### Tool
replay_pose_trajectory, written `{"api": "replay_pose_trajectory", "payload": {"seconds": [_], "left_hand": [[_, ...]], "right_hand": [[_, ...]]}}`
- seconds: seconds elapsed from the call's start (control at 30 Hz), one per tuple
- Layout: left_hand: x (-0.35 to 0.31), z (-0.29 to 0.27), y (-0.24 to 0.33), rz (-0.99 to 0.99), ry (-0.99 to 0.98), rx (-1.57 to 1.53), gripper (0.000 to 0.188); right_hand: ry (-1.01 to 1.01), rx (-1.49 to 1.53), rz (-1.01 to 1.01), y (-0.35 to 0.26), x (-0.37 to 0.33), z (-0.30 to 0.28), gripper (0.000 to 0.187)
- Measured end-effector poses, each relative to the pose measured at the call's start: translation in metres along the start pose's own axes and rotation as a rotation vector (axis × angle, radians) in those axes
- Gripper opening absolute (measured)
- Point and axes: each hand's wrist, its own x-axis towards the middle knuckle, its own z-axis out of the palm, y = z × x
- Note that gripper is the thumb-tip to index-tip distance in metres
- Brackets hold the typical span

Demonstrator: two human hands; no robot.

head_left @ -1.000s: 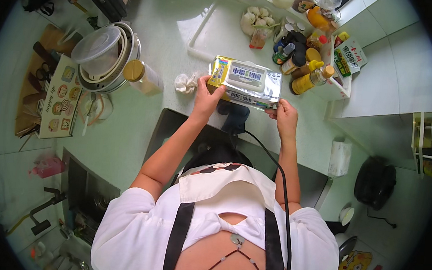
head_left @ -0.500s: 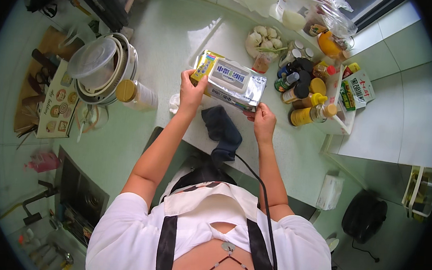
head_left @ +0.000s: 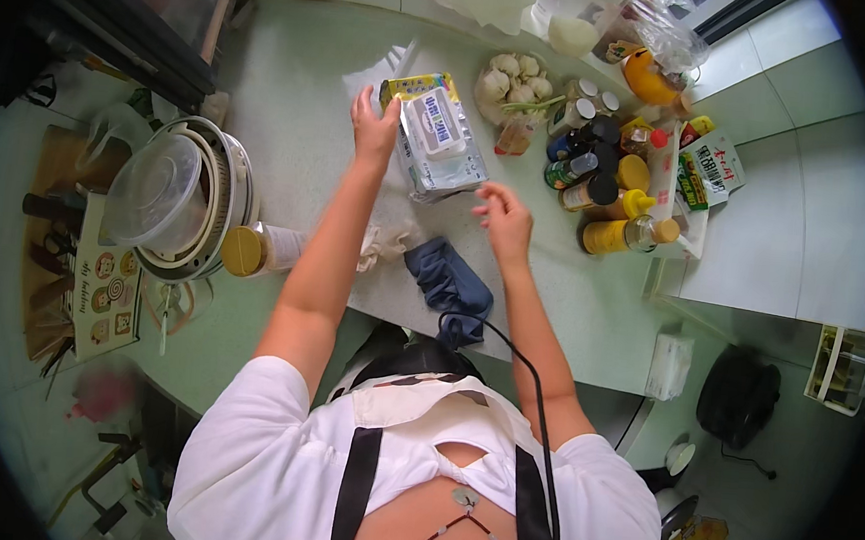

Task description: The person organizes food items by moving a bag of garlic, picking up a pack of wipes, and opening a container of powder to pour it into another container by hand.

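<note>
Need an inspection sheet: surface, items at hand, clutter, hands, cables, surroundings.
Surface: pale, smooth counter.
Items at hand: wipes pack, white lid shut.
Clutter: crumpled blue cloth, crumpled whitish cloth, lidded jar, bottles, garlic.
Left hand: open, at the pack's left side; contact unclear.
Right hand: loosely open, by the pack's near right corner; contact unclear.
Cables: black cable overlaps the blue cloth in view.
Surroundings: stacked bowls left, tiled wall right.

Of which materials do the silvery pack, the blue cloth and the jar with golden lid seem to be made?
Silvery pack: likely glossy plastic film, from its shine and crinkled end.
Blue cloth: matte fabric, with soft folds.
Jar: see-through, smooth glass or plastic; its golden lid could be metal or plastic.
</note>
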Motion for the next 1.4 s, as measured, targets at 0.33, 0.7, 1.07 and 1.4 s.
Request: {"api": "replay_pose_trajectory", "payload": {"seconds": [0.33, 0.7, 1.07, 1.4], "left_hand": [[-0.126, -0.025, -0.002, 0.31, -0.322, 0.333, 0.067], [-0.027, 0.002, -0.033, 0.217, -0.205, 0.356, 0.046], [-0.007, 0.027, -0.028, -0.339, -0.103, -0.418, 0.057], [-0.023, 0.014, -0.033, -0.354, -0.198, -0.711, 0.052]], "right_hand": [[-0.098, -0.348, 0.253, 0.012, 0.052, 0.002, 0.036], [-0.155, 0.196, 0.369, 0.034, 0.077, 0.055, 0.029], [-0.097, 0.571, 0.343, 0.008, 0.104, 0.086, 0.034], [-0.078, 0.473, 0.376, 0.003, 0.086, 0.084, 0.04]]}}
